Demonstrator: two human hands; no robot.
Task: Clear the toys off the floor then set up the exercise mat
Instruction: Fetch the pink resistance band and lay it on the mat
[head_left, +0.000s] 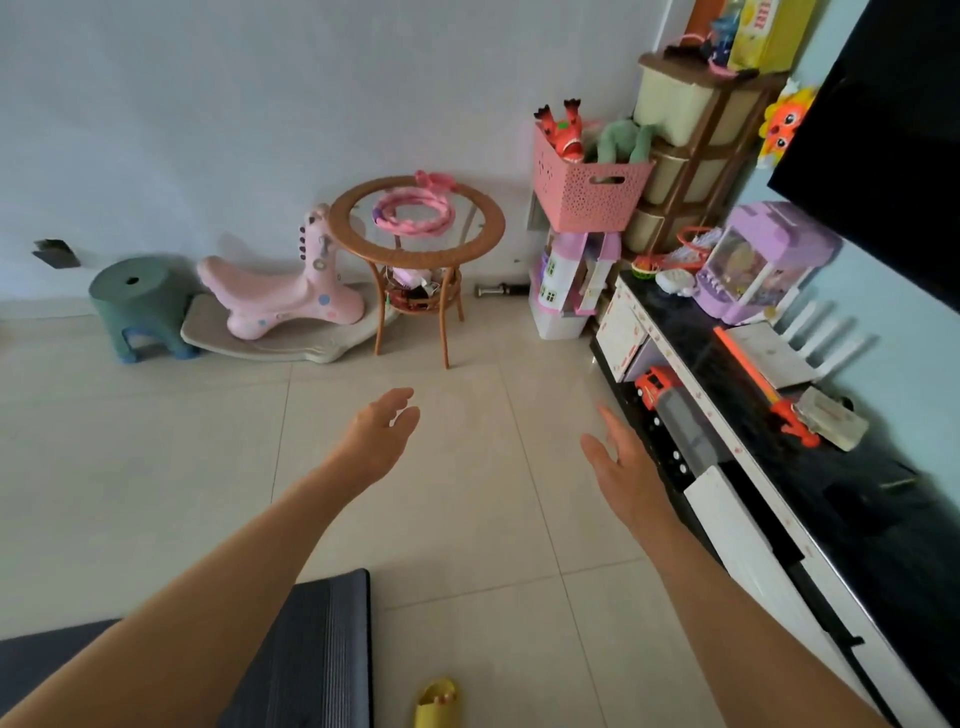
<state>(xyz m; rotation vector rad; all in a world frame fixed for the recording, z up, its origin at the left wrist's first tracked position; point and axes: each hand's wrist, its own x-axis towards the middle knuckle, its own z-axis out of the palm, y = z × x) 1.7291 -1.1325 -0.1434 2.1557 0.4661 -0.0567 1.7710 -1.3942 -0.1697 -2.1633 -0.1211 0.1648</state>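
Note:
A dark grey exercise mat (322, 644) lies flat on the tiled floor at the bottom left, partly under my left forearm. My left hand (376, 431) reaches out over bare tiles with relaxed fingers and holds nothing. My right hand (618, 462) is stretched forward with straight fingers, empty, close to the black TV cabinet (810, 467). A pink basket (587, 192) at the back right holds an orange toy (563, 132) and a green plush (621, 140). A red toy truck (657, 387) sits on the cabinet's lower shelf.
Along the far wall stand a green stool (137, 301), a pink rocking toy (280, 296) and a round rattan table (415, 228) with pink hoops. A toy house (571, 275), a purple claw machine (753, 260) and an orange toy gun (763, 384) crowd the right. My yellow slipper (436, 701) is below.

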